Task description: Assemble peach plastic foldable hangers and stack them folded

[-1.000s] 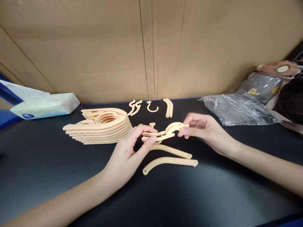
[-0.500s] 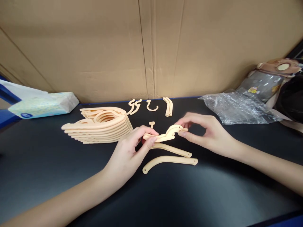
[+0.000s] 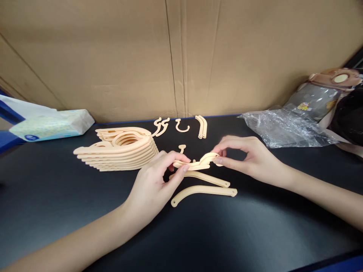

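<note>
My left hand [image 3: 154, 185] and my right hand [image 3: 245, 156] pinch the two ends of a peach plastic hanger piece [image 3: 195, 163], held flat just above the black table [image 3: 85, 211]. The left fingers close on its left end, the right thumb and fingers on its curved right end. Two curved hanger arms [image 3: 204, 190] lie on the table right below it. A stack of several finished folding hangers [image 3: 119, 149] rests to the left of my left hand.
Small hooks [image 3: 161, 126], another hook [image 3: 182, 127], a pair of short arms [image 3: 202, 126] and a tiny peg [image 3: 182, 147] lie near the cardboard wall [image 3: 181, 56]. A tissue pack [image 3: 51, 125] sits far left. A clear plastic bag [image 3: 283, 128] and a bottle [image 3: 320, 98] sit right.
The hanger piece has been lowered slightly toward the table and turned flatter. My right hand's fingers have curled more over its curved end. The left hand has barely shifted.
</note>
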Motion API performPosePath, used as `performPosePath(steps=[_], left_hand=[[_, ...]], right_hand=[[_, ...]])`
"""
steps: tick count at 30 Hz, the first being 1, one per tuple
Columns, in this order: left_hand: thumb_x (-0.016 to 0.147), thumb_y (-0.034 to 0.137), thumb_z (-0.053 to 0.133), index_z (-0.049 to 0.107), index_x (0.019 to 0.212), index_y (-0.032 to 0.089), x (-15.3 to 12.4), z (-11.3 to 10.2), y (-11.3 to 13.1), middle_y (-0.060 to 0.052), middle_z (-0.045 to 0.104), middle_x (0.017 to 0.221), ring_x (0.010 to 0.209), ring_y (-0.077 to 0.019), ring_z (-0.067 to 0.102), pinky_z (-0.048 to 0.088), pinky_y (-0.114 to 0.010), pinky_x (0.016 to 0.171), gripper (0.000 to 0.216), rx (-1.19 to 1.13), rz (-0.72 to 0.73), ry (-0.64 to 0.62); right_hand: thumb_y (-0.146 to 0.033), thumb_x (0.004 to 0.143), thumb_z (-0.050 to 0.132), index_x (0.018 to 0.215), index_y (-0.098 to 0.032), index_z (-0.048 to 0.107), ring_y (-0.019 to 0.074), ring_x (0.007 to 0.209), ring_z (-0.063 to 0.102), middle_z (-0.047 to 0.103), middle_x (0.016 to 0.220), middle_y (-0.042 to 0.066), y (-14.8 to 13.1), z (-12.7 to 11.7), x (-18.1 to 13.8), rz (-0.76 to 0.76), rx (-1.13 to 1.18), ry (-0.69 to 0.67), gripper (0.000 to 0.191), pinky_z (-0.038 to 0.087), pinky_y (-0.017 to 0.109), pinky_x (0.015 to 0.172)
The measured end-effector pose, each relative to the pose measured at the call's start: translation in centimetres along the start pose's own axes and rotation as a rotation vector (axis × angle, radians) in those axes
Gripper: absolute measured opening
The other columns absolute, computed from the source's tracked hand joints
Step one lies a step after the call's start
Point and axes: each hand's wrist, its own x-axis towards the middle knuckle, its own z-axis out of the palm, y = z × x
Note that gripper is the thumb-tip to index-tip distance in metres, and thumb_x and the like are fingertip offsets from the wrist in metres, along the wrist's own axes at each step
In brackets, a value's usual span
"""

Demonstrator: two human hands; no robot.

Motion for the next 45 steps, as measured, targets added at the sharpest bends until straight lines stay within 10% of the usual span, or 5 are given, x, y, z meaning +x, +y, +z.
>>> performPosePath(steps=[15,22,45], left_hand=[[0.095,0.034,0.053,0.063,0.103,0.027,-0.2,0.1,-0.2,0.003,0.06,0.083,0.071,-0.0134,0.055,0.043,-0.025,0.063,0.014,0.042,0.032,0.005],[0.096,0.026,0.053,0.039,0.132,0.023,-0.1,-0.1,-0.1,-0.005,0.048,0.134,0.114,-0.0172,0.05,0.042,-0.029,0.091,0.039,0.033,0.143,0.066],[0.091,0.02,0.056,0.057,0.106,0.02,-0.5,0.5,-0.1,-0.003,0.066,0.102,0.087,-0.0195,0.057,0.04,-0.035,0.075,0.014,0.3,0.39,-0.154]], right_hand=[[-0.036,0.086,0.066,0.085,-0.02,0.069,0.0131,0.073,0.059,0.066,0.08,-0.001,0.0,-0.4,0.2,0.09,0.095,-0.031,0.016,0.047,0.027,0.07],[-0.046,0.078,0.073,0.083,-0.02,0.071,0.0166,0.073,0.063,0.07,0.079,0.002,2.1,-2.3,1.1,0.275,0.212,-0.023,0.027,0.05,0.032,0.075],[-0.049,0.083,0.064,0.098,-0.02,0.074,0.0199,0.084,0.066,0.074,0.091,0.004,5.3,-3.4,1.4,0.289,-0.007,-0.19,0.034,0.05,0.034,0.078]])
